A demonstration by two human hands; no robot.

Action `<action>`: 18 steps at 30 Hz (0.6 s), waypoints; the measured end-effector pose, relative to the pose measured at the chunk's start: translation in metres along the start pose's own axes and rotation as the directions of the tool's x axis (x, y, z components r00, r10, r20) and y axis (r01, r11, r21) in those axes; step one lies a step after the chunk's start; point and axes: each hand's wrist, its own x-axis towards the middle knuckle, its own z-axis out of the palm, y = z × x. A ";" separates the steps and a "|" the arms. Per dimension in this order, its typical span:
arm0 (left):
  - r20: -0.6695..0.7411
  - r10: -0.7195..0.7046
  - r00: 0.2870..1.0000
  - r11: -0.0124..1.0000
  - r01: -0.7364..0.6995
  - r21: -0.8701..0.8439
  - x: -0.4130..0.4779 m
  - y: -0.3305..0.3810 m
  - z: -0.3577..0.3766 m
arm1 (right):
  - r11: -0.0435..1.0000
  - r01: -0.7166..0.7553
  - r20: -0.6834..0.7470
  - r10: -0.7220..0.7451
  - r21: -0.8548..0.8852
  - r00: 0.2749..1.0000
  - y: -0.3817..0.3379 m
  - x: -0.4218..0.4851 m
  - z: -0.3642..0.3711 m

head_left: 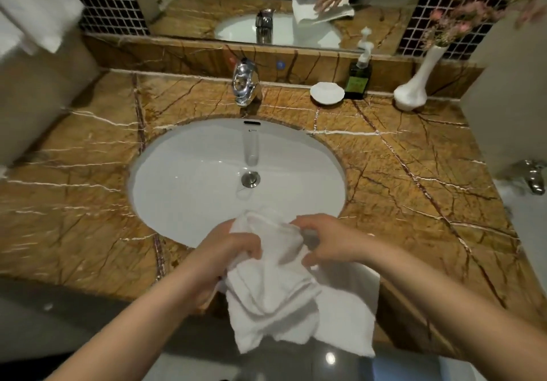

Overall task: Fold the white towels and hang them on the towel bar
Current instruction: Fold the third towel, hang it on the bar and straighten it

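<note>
A crumpled white towel (284, 289) hangs over the front edge of the sink counter, bunched at the top and loose below. My left hand (233, 247) grips its upper left part with the fingers curled into the cloth. My right hand (328, 243) pinches the upper right part, close beside the left. Another white towel (32, 4) hangs at the top left on the wall; its bar is hidden behind the cloth.
The white oval sink (183, 173) sits in a brown marble counter (414, 173), with a chrome faucet (244, 84) behind it. At the back right stand a soap dish (327, 92), a pump bottle (358, 75) and a white vase (413, 90) with flowers. The mirror (281, 4) is above.
</note>
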 end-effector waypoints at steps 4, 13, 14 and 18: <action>-0.022 0.138 0.990 0.901 -0.117 0.419 -0.014 0.025 -0.061 | 0.992 0.067 -0.032 -0.071 -0.103 0.997 -0.015 0.018 -0.003; -0.163 0.125 0.979 0.000 0.165 0.986 0.022 -0.012 -0.193 | 0.992 0.109 -0.195 -0.120 -0.065 0.973 -0.082 0.073 0.029; -0.178 0.126 0.976 -0.061 0.187 0.980 0.030 -0.021 -0.198 | 0.991 0.082 -0.206 -0.102 -0.106 0.973 -0.088 0.082 0.037; -0.153 0.361 0.920 -0.192 0.234 0.953 0.044 -0.049 -0.199 | 0.939 0.003 -0.241 -0.091 -0.344 0.966 -0.102 0.103 0.064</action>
